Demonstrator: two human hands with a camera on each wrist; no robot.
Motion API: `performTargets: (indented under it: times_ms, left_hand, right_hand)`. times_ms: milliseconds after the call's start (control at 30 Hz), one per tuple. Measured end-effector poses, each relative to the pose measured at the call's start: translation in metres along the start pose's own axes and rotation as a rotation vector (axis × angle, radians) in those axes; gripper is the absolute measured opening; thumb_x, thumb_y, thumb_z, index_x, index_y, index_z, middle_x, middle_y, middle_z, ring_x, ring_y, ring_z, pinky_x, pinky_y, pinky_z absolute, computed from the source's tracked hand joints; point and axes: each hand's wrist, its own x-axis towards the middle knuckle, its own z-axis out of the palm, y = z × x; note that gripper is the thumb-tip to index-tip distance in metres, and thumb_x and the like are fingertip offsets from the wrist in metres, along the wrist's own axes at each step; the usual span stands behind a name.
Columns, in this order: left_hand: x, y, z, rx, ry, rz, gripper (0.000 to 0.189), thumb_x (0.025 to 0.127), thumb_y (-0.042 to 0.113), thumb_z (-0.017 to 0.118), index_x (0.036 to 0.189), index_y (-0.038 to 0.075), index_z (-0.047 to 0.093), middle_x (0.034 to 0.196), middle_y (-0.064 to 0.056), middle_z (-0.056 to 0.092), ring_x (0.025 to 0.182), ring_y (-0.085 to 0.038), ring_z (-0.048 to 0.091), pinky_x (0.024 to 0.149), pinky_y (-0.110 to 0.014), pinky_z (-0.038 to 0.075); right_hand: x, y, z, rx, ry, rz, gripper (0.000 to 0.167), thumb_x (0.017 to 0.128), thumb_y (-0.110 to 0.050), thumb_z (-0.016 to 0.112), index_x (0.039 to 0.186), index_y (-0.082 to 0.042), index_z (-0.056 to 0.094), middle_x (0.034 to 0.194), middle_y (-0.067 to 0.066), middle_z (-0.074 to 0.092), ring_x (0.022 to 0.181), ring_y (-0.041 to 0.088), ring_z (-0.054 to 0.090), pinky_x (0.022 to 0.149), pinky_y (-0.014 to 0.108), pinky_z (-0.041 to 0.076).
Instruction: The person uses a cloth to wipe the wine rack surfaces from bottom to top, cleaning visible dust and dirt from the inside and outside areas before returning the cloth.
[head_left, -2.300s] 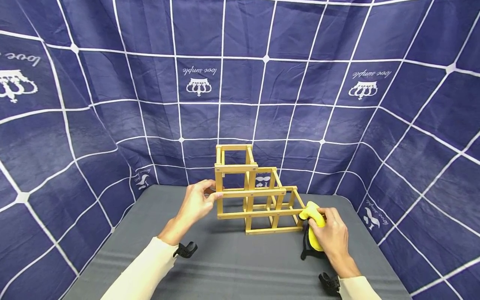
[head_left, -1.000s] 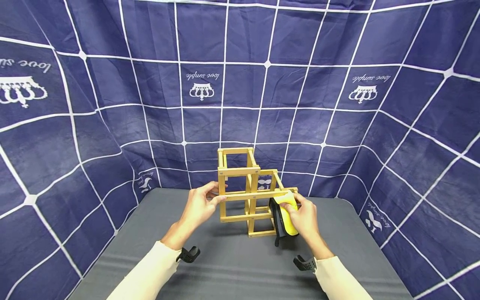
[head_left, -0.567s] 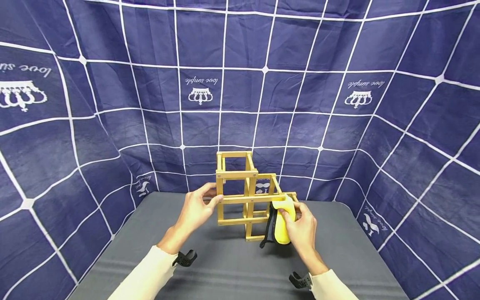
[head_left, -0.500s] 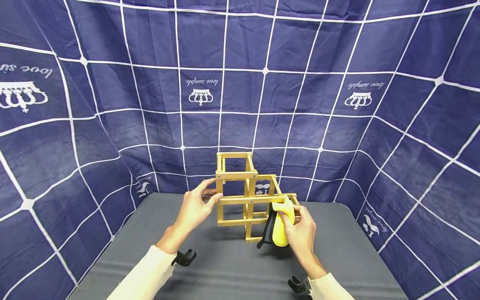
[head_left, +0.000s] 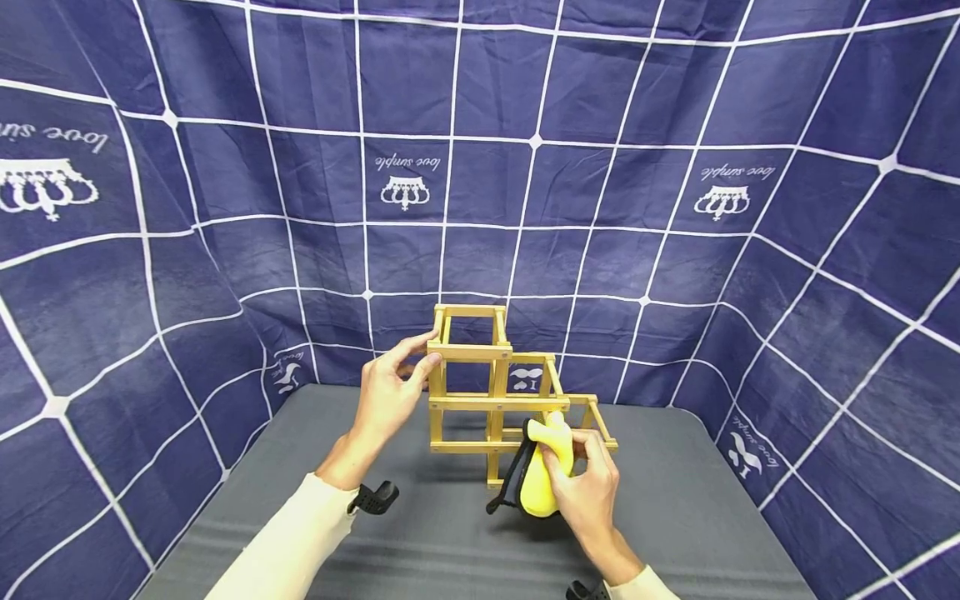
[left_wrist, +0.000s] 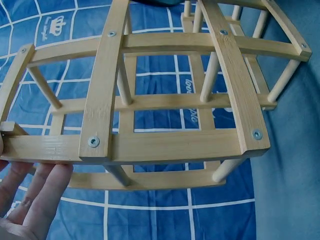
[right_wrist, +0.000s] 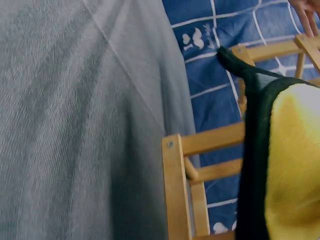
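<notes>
A stepped wooden rack (head_left: 487, 400) of slats and dowels stands on the grey table (head_left: 420, 550). My left hand (head_left: 423, 350) pinches its top left corner between thumb and fingers. In the left wrist view the fingers (left_wrist: 35, 195) lie under a slat of the wooden rack (left_wrist: 165, 145). My right hand (head_left: 570, 467) grips a yellow cloth pad with a black backing (head_left: 534, 487) and holds it against the rack's lower front, right of the middle. The right wrist view shows the yellow pad (right_wrist: 295, 165) beside a rack post (right_wrist: 175, 190).
A dark blue cloth with a white grid (head_left: 600, 208) walls the table in at the back and both sides. Bare grey surface (right_wrist: 75, 125) lies left of and in front of the rack. Black wrist mounts (head_left: 372, 497) sit on my forearms.
My right hand carried the yellow pad from the rack's right end leftward and down to the lower front. My left hand rose from the middle slat to the top corner.
</notes>
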Motion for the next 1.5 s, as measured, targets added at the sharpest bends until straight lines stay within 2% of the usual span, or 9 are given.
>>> performTargets:
  times_ms: [233, 367, 533, 733, 800, 1033, 1133, 1267, 1500]
  left_hand:
    - [0.004, 0.002, -0.003, 0.031, 0.016, 0.046, 0.036, 0.104, 0.012, 0.089, 0.14, 0.01, 0.084, 0.121, -0.013, 0.09, 0.087, -0.03, 0.088, 0.079, -0.011, 0.061]
    - [0.006, 0.003, -0.002, 0.027, -0.016, 0.026, 0.035, 0.105, 0.012, 0.088, 0.14, 0.011, 0.084, 0.114, -0.012, 0.091, 0.085, -0.027, 0.087, 0.077, -0.011, 0.059]
    - [0.006, 0.002, -0.001, 0.01, -0.018, 0.005, 0.034, 0.105, 0.012, 0.087, 0.139, 0.01, 0.084, 0.111, -0.011, 0.091, 0.088, -0.028, 0.088, 0.08, -0.009, 0.059]
    - [0.005, 0.005, 0.0, 0.027, -0.011, -0.009, 0.033, 0.105, 0.015, 0.088, 0.138, 0.013, 0.085, 0.112, -0.008, 0.091, 0.086, -0.025, 0.087, 0.077, -0.021, 0.064]
    - [0.004, 0.005, 0.0, 0.036, -0.008, -0.011, 0.032, 0.106, 0.015, 0.088, 0.138, 0.013, 0.085, 0.115, -0.007, 0.091, 0.087, -0.025, 0.088, 0.078, -0.024, 0.066]
    - [0.003, 0.005, 0.002, 0.033, -0.022, -0.012, 0.031, 0.108, 0.017, 0.085, 0.14, 0.015, 0.084, 0.105, -0.007, 0.091, 0.089, -0.027, 0.088, 0.074, -0.006, 0.058]
    - [0.004, 0.006, 0.002, 0.046, -0.02, -0.008, 0.032, 0.108, 0.016, 0.086, 0.14, 0.014, 0.084, 0.107, -0.007, 0.091, 0.088, -0.026, 0.087, 0.076, -0.007, 0.059]
    - [0.005, 0.008, 0.002, 0.073, -0.014, 0.005, 0.032, 0.107, 0.015, 0.087, 0.139, 0.012, 0.084, 0.11, -0.007, 0.091, 0.086, -0.025, 0.086, 0.079, -0.012, 0.061]
    - [0.003, 0.01, 0.004, 0.083, -0.001, 0.011, 0.033, 0.106, 0.014, 0.088, 0.139, 0.013, 0.085, 0.109, -0.006, 0.091, 0.084, -0.024, 0.086, 0.076, -0.013, 0.06]
  right_hand:
    - [0.006, -0.015, 0.022, -0.089, -0.188, 0.046, 0.038, 0.081, -0.015, 0.108, 0.114, -0.015, 0.089, 0.101, 0.0, 0.088, 0.081, 0.017, 0.078, 0.07, 0.028, 0.06]
    - [0.011, -0.022, 0.036, -0.081, -0.197, 0.133, 0.037, 0.081, -0.019, 0.108, 0.114, -0.013, 0.092, 0.096, 0.005, 0.088, 0.077, 0.018, 0.079, 0.066, 0.029, 0.06]
    - [0.013, -0.03, 0.05, -0.015, -0.188, 0.242, 0.033, 0.082, -0.018, 0.107, 0.111, -0.011, 0.093, 0.088, 0.006, 0.084, 0.072, 0.009, 0.067, 0.064, 0.02, 0.053]
    - [0.017, -0.031, 0.059, -0.065, -0.227, 0.263, 0.023, 0.085, -0.019, 0.106, 0.096, -0.011, 0.088, 0.075, 0.004, 0.072, 0.069, 0.01, 0.056, 0.061, 0.026, 0.045]
    - [0.02, -0.031, 0.06, -0.08, -0.266, 0.256, 0.022, 0.086, -0.02, 0.106, 0.092, -0.011, 0.086, 0.074, 0.005, 0.07, 0.069, 0.013, 0.056, 0.062, 0.028, 0.046]
    - [0.03, -0.032, 0.052, -0.183, -0.486, 0.282, 0.025, 0.088, -0.028, 0.104, 0.093, -0.012, 0.086, 0.083, 0.006, 0.08, 0.075, 0.022, 0.07, 0.065, 0.035, 0.054]
    - [0.033, -0.032, 0.05, -0.215, -0.539, 0.3, 0.027, 0.087, -0.032, 0.105, 0.095, -0.013, 0.087, 0.085, 0.005, 0.08, 0.075, 0.021, 0.07, 0.065, 0.036, 0.054]
    - [0.035, -0.031, 0.051, -0.21, -0.524, 0.324, 0.029, 0.085, -0.034, 0.107, 0.094, -0.014, 0.088, 0.083, 0.004, 0.081, 0.075, 0.021, 0.072, 0.064, 0.035, 0.054]
    - [0.036, -0.03, 0.053, -0.093, -0.374, 0.356, 0.027, 0.083, -0.025, 0.109, 0.084, -0.012, 0.085, 0.075, 0.004, 0.078, 0.07, 0.015, 0.064, 0.061, 0.027, 0.049]
